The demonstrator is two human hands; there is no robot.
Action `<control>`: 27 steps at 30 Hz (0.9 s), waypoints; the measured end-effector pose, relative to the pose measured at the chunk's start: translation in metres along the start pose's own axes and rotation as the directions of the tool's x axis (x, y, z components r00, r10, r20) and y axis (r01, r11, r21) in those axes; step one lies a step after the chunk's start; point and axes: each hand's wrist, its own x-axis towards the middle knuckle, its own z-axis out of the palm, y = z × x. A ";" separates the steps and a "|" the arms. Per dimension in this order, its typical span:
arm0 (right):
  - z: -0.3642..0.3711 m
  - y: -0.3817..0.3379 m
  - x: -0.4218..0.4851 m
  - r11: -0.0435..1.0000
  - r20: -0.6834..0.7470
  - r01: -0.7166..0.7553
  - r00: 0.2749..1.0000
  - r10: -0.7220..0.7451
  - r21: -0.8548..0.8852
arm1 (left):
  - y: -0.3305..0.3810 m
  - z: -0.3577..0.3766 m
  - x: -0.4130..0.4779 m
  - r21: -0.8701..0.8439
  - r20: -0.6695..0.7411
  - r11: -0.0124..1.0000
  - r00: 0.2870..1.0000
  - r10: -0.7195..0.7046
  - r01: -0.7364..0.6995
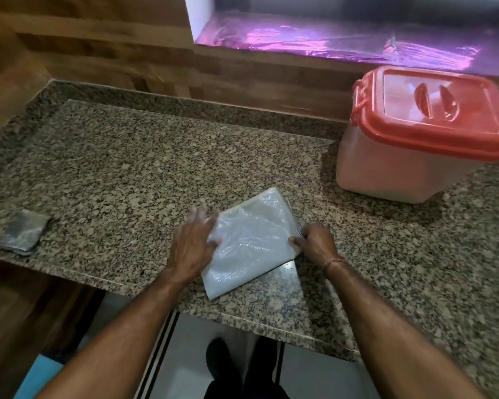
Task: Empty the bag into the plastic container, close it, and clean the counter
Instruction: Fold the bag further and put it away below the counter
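Bag [251, 243] emptied, folding stage: left hand [189, 243] flat on it, right hand [317, 243] pinching edge. Container [386, 174] upper right lidded; next, wipe counter [127, 168].

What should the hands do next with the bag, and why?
Probably set the bag aside. It lies flat and folded, the left hand pressing it, the right hand pinching its edge; the lid is on the container, and the cloth lies untouched on the counter, so wiping likely comes next.

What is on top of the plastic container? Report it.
A red lid sits shut on the plastic container. The lid and cloudy walls hide what is inside.
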 end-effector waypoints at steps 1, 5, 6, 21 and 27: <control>0.001 0.002 0.001 1.000 -0.003 -0.001 1.000 0.002 0.031 | 0.002 0.003 0.003 0.044 0.140 0.999 0.990 0.010 -0.016; 0.011 0.004 -0.005 0.892 -0.127 -0.068 0.982 0.138 0.446 | 0.007 0.017 0.008 0.170 0.228 0.985 0.972 -0.047 0.008; 0.016 0.003 -0.010 0.836 -0.119 -0.110 0.971 0.205 0.538 | 0.009 0.017 0.009 0.162 0.212 0.987 0.976 -0.057 0.022; 0.056 -0.031 -0.041 0.517 0.325 -0.421 0.907 0.270 0.746 | 0.014 0.023 0.002 -0.308 0.237 0.807 0.862 -0.448 0.504; 0.057 -0.032 -0.048 0.394 0.369 -0.410 0.912 0.178 0.823 | 0.011 0.021 -0.005 -0.477 0.358 0.613 0.777 -0.519 0.629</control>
